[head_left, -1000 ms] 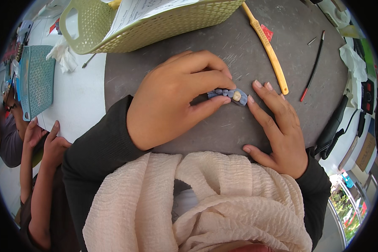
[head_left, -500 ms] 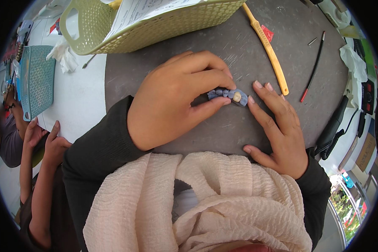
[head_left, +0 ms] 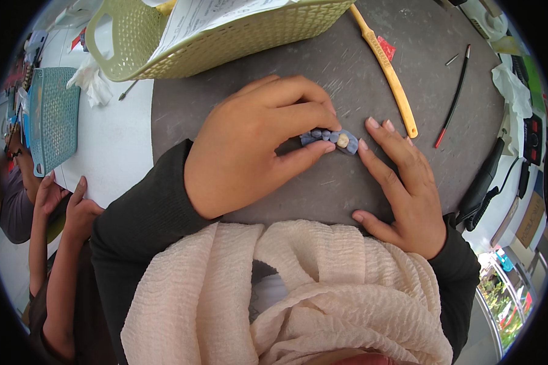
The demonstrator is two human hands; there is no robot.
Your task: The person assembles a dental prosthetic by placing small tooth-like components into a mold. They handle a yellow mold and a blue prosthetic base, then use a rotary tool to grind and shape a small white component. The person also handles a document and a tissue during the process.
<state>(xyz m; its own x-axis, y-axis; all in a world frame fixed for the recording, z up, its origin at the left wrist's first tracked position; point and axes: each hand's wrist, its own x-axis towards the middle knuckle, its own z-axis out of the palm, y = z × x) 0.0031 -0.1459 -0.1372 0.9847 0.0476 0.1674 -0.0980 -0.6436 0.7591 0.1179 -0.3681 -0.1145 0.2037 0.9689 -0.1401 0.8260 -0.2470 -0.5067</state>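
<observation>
A small blue dental model (head_left: 351,146) with a row of teeth sits low over the dark grey table mat (head_left: 274,198). One of its teeth is a cream-coloured crown (head_left: 343,140). My left hand (head_left: 256,134) grips the model's left part between thumb and fingers, covering some of it. Just to the right of the model, my right hand (head_left: 408,188) rests on the mat with its fingers spread. Its index fingertip lies close to the model's end; whether they touch I cannot tell.
A green basket (head_left: 225,52) with papers stands at the far side. Beyond my right hand lie a yellow-handled tool (head_left: 391,76), a red scrap (head_left: 386,47) and a thin black brush-like tool (head_left: 454,97). At left are a teal basket (head_left: 55,115) and another person's hands (head_left: 73,204). A black handpiece (head_left: 482,179) lies at right.
</observation>
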